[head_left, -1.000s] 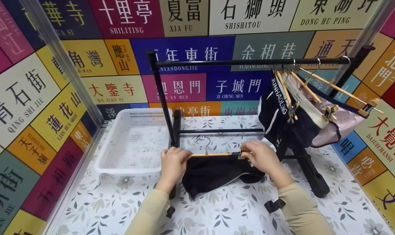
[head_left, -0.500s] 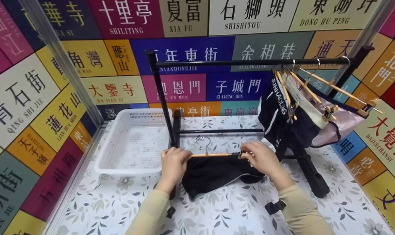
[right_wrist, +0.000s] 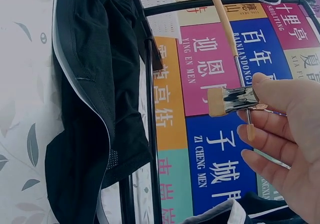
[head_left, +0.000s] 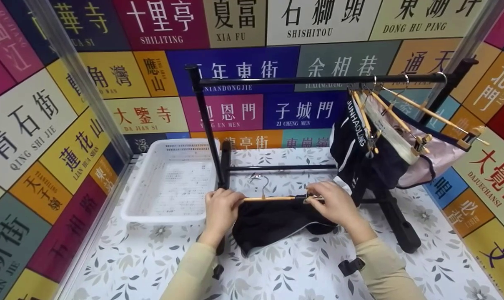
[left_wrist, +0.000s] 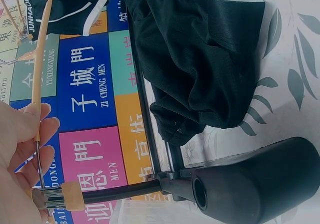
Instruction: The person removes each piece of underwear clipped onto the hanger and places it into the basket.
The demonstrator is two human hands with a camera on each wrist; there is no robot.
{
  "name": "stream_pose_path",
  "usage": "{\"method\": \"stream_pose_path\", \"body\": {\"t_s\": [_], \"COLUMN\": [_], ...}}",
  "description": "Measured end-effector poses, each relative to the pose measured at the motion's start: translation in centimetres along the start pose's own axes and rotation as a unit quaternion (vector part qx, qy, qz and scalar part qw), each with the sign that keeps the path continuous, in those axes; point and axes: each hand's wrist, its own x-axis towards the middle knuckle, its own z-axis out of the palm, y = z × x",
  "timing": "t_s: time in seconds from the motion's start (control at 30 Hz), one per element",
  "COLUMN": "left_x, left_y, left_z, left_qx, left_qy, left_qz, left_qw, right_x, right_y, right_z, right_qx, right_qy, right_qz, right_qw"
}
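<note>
Your left hand [head_left: 222,208] pinches the wooden hanger [head_left: 272,198] near one end between thumb and fingers, while your right hand [head_left: 333,201] pinches the spring clip [right_wrist: 240,100] at its other end. You hold the hanger on your side of the black rack [head_left: 277,80], above the dark garment [head_left: 272,225], which lies bunched on the tabletop [head_left: 110,266] in front of the rack; neither end's clip appears to grip cloth. The hanger looks light and stiff, so a fingertip hold at the ends should suffice, though smooth metal may slip as you squeeze. The garment looks soft, limp and not fragile; you would best take it by two spaced points along one edge, so it doesn't sag.
</note>
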Motion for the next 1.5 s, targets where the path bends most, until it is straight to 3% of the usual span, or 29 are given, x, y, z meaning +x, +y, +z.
{"method": "stream_pose_path", "body": {"t_s": [0.63, 1.0, 1.27, 1.5], "left_x": [0.0, 0.0, -0.2, -0.2], "left_y": [0.3, 0.7, 0.8, 1.0], "left_z": [0.3, 0.3, 0.6, 0.7], "left_qx": [-0.003, 0.002, 0.007, 0.006], "left_qy": [0.004, -0.019, -0.015, -0.018], "left_qz": [0.005, -0.004, 0.004, 0.000], "left_qw": [1.0000, 0.9998, 0.9999, 0.9998], "right_x": [0.1, 0.1, 0.0, -0.2], "right_y": [-1.6, -2.1, -2.4, -2.5], "right_z": [0.4, 1.8, 2.7, 3.1], "right_qx": [0.009, -0.026, -0.026, -0.053], "right_qy": [-0.025, 0.017, 0.044, 0.048], "right_qz": [-0.007, -0.044, -0.068, -0.064], "right_qw": [0.9996, 0.9985, 0.9964, 0.9954]}}
